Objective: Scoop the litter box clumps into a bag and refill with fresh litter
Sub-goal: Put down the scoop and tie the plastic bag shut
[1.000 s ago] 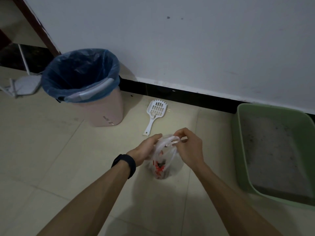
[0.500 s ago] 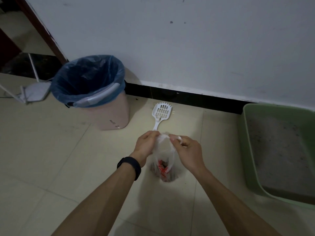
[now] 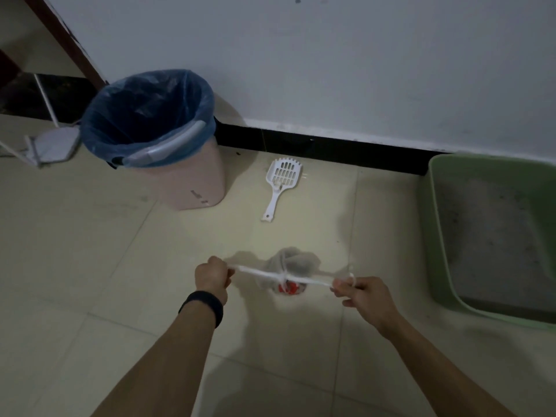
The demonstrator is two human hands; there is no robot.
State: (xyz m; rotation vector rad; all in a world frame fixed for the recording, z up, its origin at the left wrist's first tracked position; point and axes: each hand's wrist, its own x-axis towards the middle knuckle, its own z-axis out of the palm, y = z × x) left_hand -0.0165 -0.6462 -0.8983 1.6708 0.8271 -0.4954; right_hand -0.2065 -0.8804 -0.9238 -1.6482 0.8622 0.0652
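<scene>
**Bag knotted, handles pulled taut**

Head view: I see the left hand [image 3: 212,278] clenched round 1 handle of the white bag [image 3: 288,267] and the right hand [image 3: 365,299] pinching the other. Both strands stretch sideways from a knot. The bag is between the 2 hands, over the floor. The scoop [image 3: 281,185] lies beyond, with the green litter box [image 3: 433,224] at right and the pink bin [image 3: 192,182] at left.

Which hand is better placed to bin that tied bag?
Probably left: the left hand grips the plastic bag on the trash bin side; the right hand is nearer the litter box.
</scene>
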